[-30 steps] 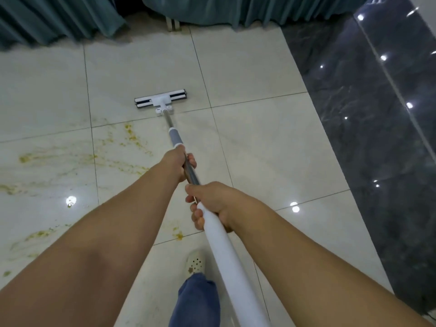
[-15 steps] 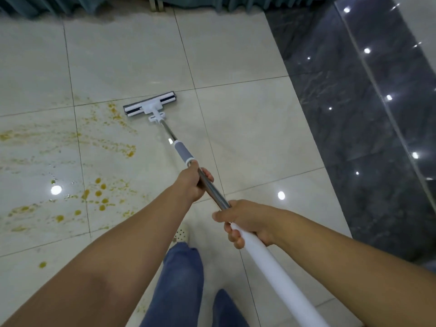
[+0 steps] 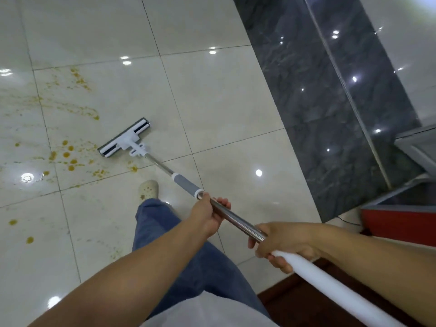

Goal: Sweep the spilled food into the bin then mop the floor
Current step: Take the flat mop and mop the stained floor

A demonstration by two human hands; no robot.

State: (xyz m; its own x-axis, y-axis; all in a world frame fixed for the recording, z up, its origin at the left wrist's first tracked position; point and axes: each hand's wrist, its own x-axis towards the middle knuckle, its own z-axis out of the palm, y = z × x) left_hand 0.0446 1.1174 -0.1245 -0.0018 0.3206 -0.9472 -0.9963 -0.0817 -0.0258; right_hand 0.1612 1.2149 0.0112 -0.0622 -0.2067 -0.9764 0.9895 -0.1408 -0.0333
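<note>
Bare forearms; loose blue jeans; cream perforated clog; pale grey shirt hem.

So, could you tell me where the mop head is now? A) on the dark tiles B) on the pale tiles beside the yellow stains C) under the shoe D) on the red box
B: the mop head lies on the pale tiles, with the yellow stains just left of it.
</note>
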